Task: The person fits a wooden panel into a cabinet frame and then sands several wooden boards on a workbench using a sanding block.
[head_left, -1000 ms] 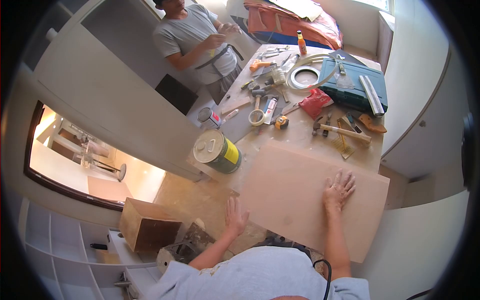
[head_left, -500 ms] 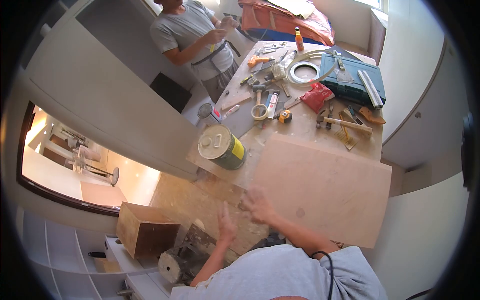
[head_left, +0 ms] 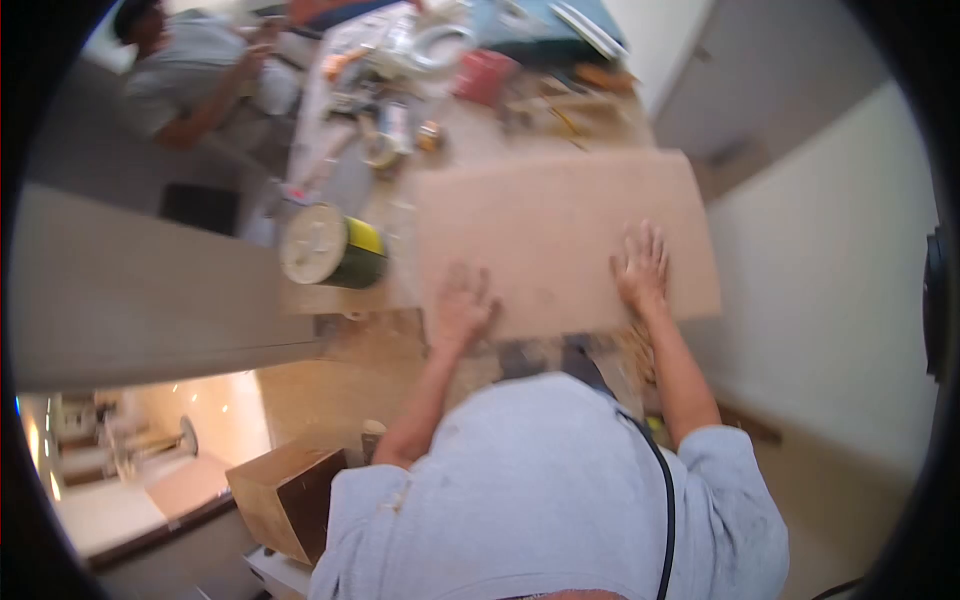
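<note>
A flat, light-brown wooden board lies on the near end of the worktable, its front edge facing me. My left hand rests on the board's near left part, fingers spread and slightly blurred. Near the right side, my right hand lies flat on the same board with its fingers stretched away from me. Neither hand grips anything. Just left of the board stands a large can with a pale lid and a yellow and dark-green side.
Farther back on the table are blurred tools, a tape measure, a red bag and a teal case. Another person stands at the far left. A wooden box sits at lower left, a white panel at right.
Both hands have come onto the board and spread apart, the right one moving to its right side. My view has swung, so table and board appear farther left and higher.
</note>
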